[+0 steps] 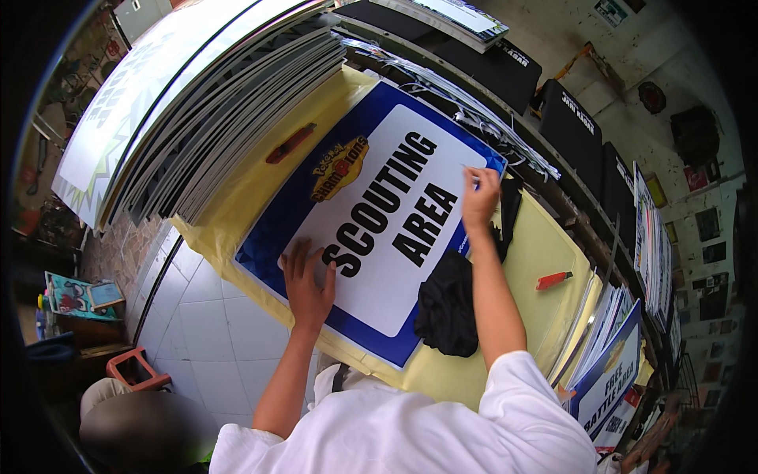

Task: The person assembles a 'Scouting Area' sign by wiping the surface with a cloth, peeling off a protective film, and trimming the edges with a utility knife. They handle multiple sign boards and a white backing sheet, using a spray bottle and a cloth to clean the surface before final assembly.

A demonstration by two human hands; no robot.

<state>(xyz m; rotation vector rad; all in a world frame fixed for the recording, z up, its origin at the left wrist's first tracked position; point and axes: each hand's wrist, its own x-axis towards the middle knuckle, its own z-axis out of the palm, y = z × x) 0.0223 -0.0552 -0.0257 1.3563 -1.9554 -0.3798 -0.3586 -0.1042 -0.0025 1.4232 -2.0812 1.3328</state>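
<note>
We have the blue-and-white sign board (379, 229) lying flat in the middle of the frame, on the yellow sheet (545, 245) that covers the worktop, and its face looks smooth over nearly all of its width, so we judge the laying-down largely done. What seems left is the upper right corner and edge of the board, where our right hand (479, 197) is working (whether a film or backing strip is pinched there is too small to tell). That hand is partly closed, fingertips drawn together on the board's far corner. Our left hand (306, 286) lies released and flat, fingers spread, pressing the lower left part of the white face beside the black lettering; it grasps nothing. Just right of the board, a black cloth (448, 304) is bunched on the yellow sheet beneath our right forearm. Farther right lies a red utility knife (553, 280), apart from both hands, and another red tool (290, 143) sits at upper left of the board. A stack of boards (221, 110) leans across the upper left, and more printed signs (612, 367) stand at lower right.
</note>
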